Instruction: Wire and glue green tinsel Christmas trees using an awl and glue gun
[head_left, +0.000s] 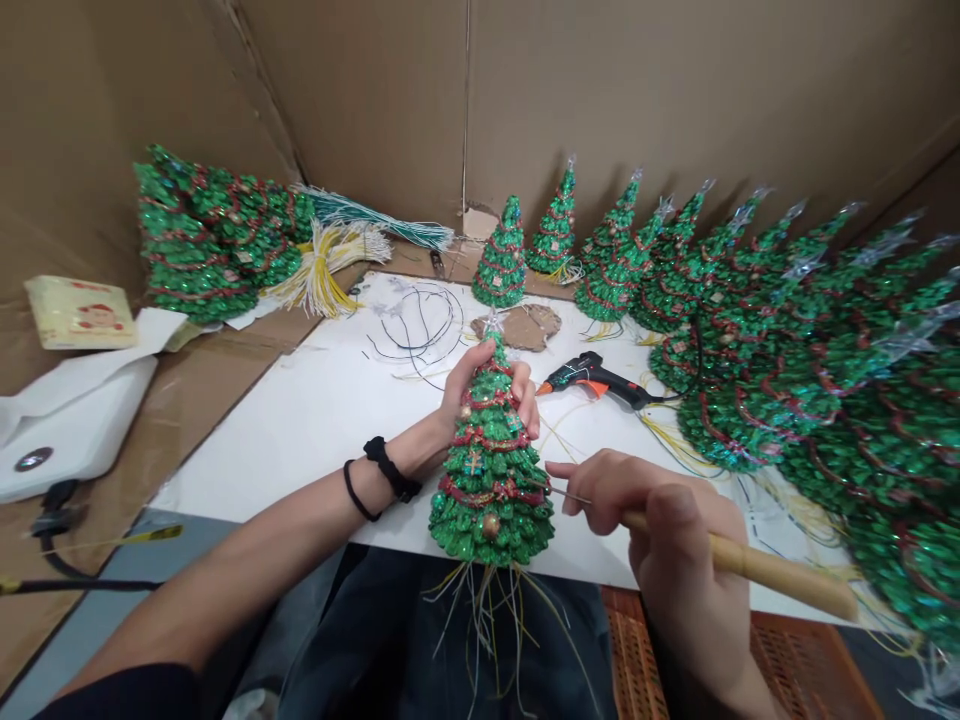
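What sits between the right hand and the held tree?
Head view: a thin metal tool shaft runs from the right hand to the tree.

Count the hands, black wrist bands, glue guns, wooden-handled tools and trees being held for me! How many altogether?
Hands: 2 (left hand, right hand)
Black wrist bands: 2 (thick band, thin band)
Glue gun: 1
Wooden-handled tool: 1
Held tree: 1
Total: 7
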